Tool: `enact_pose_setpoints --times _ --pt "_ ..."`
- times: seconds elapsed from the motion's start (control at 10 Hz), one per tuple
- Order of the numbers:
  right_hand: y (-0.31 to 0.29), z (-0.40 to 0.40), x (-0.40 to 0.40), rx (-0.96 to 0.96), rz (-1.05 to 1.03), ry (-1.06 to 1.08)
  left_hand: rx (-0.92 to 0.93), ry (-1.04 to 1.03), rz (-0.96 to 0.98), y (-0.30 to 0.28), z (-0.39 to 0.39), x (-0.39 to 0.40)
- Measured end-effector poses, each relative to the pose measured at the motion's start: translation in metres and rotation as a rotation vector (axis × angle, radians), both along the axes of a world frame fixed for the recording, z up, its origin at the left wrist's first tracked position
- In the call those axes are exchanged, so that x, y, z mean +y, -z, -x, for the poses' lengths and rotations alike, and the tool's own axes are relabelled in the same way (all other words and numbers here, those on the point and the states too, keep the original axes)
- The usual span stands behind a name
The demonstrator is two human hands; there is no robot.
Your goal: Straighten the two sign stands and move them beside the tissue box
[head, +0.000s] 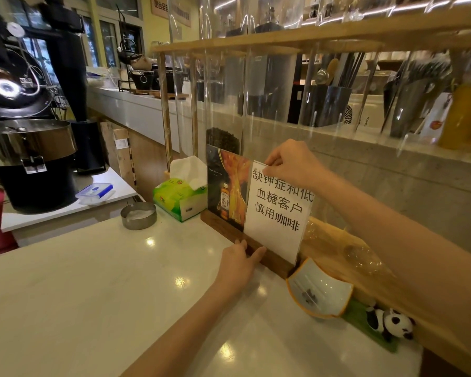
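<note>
Two sign stands stand upright on the white counter (98, 281), side by side on dark wooden bases. The white sign stand (276, 213) carries black Chinese text. The poster sign stand (226, 186) shows an orange bottle picture and sits just right of the green tissue box (178, 197). My right hand (291, 164) pinches the top edge of the white sign. My left hand (239, 263) holds the front of its wooden base (269, 257). The white sign overlaps the poster's right edge.
A round metal ashtray (138, 214) sits left of the tissue box. A white and orange dish (320, 291) and a panda toy (392, 322) lie to the right. Clear tubes on a wooden rack (229, 46) rise behind the signs. A black roaster (30, 148) stands at far left.
</note>
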State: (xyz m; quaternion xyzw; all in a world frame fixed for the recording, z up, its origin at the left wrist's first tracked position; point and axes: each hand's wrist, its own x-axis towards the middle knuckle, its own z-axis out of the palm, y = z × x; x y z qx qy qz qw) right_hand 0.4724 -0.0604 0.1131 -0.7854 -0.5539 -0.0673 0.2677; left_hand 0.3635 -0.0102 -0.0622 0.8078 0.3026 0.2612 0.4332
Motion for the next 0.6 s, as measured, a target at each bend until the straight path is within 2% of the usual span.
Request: enact_pose_setpoints --times 0.1,0.2,0.3,0.4,0.5,0.6 --pt "-0.001 0.002 0.001 -0.048 0.044 0.001 -0.001 0.02 0.014 -0.005 0.004 0.001" --pt "0.0 0.005 0.001 -0.169 0.086 0.035 0.044 0.053 0.039 -0.016 0.009 0.004" --pt "0.0 0.013 -0.003 -0.376 0.148 0.101 0.09 0.026 0.062 -0.031 0.019 0.009" --pt "0.002 0.021 -0.006 -0.433 0.129 0.106 0.08 0.028 0.035 -0.044 0.032 0.011" --pt "0.005 0.036 -0.008 -0.275 0.022 0.025 0.045 -0.017 0.032 -0.063 0.058 0.008" --pt "0.018 0.057 -0.008 -0.148 -0.259 -0.043 -0.008 -0.069 0.028 -0.072 0.088 0.011"
